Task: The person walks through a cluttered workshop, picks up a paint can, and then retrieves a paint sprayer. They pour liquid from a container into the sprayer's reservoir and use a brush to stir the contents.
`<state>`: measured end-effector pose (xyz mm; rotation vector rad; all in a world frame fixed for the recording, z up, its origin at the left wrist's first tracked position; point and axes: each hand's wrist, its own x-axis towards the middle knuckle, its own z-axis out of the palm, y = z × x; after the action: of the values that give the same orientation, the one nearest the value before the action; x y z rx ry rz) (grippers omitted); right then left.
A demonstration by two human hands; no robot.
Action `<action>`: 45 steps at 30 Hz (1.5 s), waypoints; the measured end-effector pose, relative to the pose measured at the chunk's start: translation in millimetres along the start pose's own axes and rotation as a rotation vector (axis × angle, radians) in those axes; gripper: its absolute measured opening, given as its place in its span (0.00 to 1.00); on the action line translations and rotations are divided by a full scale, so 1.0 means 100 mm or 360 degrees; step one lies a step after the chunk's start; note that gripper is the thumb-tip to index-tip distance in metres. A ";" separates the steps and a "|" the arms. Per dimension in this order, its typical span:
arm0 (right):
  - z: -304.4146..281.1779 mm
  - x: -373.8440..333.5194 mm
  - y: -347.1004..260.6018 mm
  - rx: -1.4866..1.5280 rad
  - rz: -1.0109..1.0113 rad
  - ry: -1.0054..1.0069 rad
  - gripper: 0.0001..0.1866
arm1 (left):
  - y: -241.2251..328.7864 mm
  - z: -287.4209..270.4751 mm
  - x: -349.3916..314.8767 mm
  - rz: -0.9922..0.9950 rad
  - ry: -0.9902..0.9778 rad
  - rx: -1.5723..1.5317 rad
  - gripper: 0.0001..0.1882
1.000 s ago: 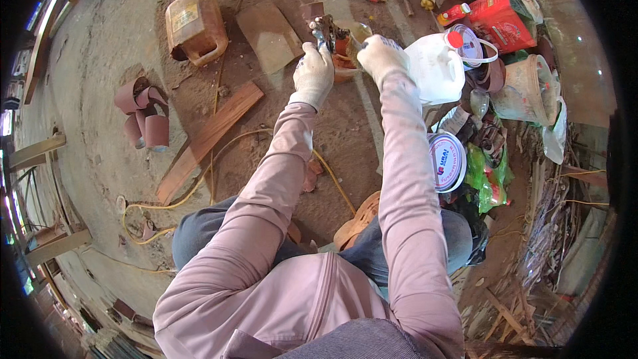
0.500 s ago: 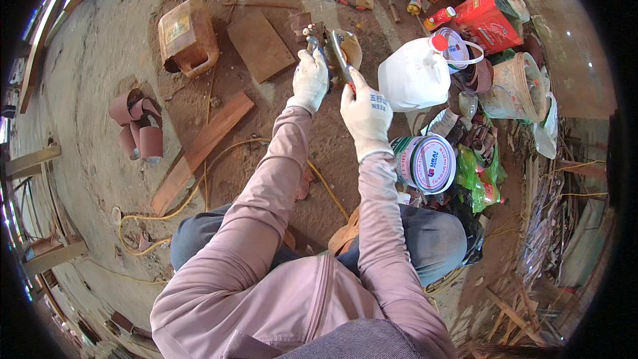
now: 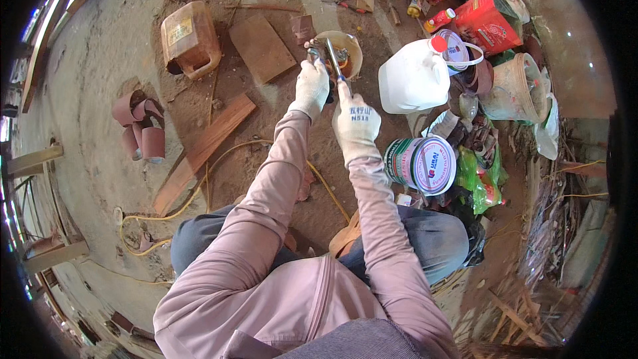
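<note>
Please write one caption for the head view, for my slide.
White-gloved left hand grips a metallic object; white-gloved right hand holds a slim silver tool near a pale round container.

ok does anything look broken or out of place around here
Yes, the stained plastic jerrycan at upper left looks damaged: a dark, ragged-looking gap shows at its lower left corner, near the handle. A crumpled green plastic bag also lies loose beside the lidded paint can, looking like litter.

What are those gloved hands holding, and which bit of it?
The right hand grips a slim tool by its near end. The left hand holds a metal thing; the gripped part is hidden.
</note>
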<state>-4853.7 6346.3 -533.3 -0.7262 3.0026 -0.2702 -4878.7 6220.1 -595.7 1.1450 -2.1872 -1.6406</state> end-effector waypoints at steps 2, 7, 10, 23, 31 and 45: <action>-0.10 -0.01 0.01 -0.0032 0.0006 -0.0012 0.22 | 0.06 0.02 -0.04 0.0126 -0.0008 0.0118 0.25; -0.07 0.21 0.28 -0.0098 -0.0120 0.0112 0.23 | 0.29 0.19 -0.09 0.0043 0.0002 -0.0070 0.24; -0.12 0.03 0.05 -0.0048 -0.0095 -0.0028 0.22 | 0.02 0.06 0.13 -0.0024 0.0080 -0.0098 0.24; -0.17 -0.03 0.05 -0.0232 -0.0370 0.0277 0.21 | 0.19 0.03 -0.03 -0.0159 -0.0036 -0.0360 0.25; -0.15 -0.01 0.14 -0.0284 -0.0422 0.0138 0.25 | 0.20 -0.04 0.02 -0.0045 -0.0014 -0.0451 0.23; -0.28 0.28 0.03 -0.0252 -0.0355 0.0088 0.25 | 0.27 -0.09 0.12 0.0038 0.0063 -0.0539 0.21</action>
<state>-4882.2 6340.7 -505.9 -1.0880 3.0206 -0.0602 -4894.1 6208.2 -572.1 1.0388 -1.7991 -1.8676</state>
